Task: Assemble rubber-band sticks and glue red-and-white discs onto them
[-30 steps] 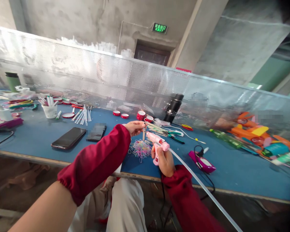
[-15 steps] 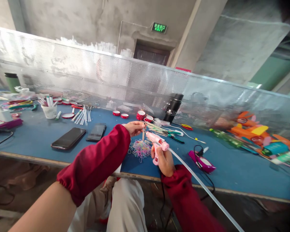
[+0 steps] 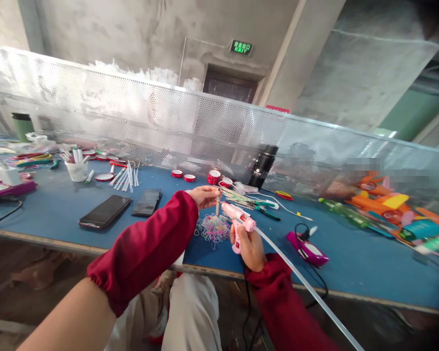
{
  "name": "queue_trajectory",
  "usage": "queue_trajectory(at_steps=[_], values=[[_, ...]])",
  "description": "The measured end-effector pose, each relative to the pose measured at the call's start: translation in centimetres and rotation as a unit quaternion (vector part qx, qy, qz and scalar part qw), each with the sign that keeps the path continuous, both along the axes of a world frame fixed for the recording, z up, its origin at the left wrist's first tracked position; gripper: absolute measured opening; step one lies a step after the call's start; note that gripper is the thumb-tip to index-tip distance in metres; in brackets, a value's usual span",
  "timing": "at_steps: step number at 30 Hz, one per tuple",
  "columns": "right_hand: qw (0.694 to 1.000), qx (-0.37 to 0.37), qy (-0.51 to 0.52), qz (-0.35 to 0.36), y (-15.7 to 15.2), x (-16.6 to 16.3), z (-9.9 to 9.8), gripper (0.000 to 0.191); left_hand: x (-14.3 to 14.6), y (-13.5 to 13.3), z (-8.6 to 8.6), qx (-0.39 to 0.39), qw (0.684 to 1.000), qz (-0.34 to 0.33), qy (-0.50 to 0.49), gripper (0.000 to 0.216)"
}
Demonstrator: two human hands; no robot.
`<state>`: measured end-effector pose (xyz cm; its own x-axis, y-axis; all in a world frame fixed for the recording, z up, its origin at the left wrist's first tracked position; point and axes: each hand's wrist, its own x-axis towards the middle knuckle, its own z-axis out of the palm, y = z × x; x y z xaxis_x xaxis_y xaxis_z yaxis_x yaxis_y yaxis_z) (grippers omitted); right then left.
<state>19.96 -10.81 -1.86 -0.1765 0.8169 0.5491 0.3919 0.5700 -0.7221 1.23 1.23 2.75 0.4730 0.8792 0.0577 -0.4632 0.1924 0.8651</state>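
My right hand (image 3: 251, 248) is wrapped round the grip of a pink hot glue gun (image 3: 235, 214). A long translucent glue stick (image 3: 307, 285) sticks out of the gun's back end. The gun's nozzle points up and left, close to a small wooden stick (image 3: 217, 206). My left hand (image 3: 205, 196) pinches that stick near its top, where a small dark piece shows at the fingertips. Below the hands lies a heap of coloured rubber bands (image 3: 214, 229) on the blue table.
Two phones (image 3: 104, 212) lie at the left, with a cup of markers (image 3: 76, 170) behind. Red tape rolls (image 3: 214, 177), a black bottle (image 3: 263, 167), thin sticks and green-handled pliers (image 3: 266, 212) sit beyond my hands. A purple power strip (image 3: 307, 249) and orange bottle models (image 3: 380, 200) are at the right.
Both hands keep nearly the same pose, with the glue gun and the stick still held close together. The whole view has shifted slightly downward.
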Motion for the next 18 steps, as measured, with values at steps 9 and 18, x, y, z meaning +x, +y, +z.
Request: queue_trajectory(at_steps=[9,18], values=[[1.0,0.002,0.003,0.0,-0.16,0.02,0.03,0.056,-0.02,-0.09,-0.13,0.011,1.0,-0.001,0.009,0.02],[1.0,-0.005,0.008,0.0,-0.08,-0.07,0.09,0.056,-0.05,0.05,-0.19,0.017,1.0,-0.008,0.014,0.019]])
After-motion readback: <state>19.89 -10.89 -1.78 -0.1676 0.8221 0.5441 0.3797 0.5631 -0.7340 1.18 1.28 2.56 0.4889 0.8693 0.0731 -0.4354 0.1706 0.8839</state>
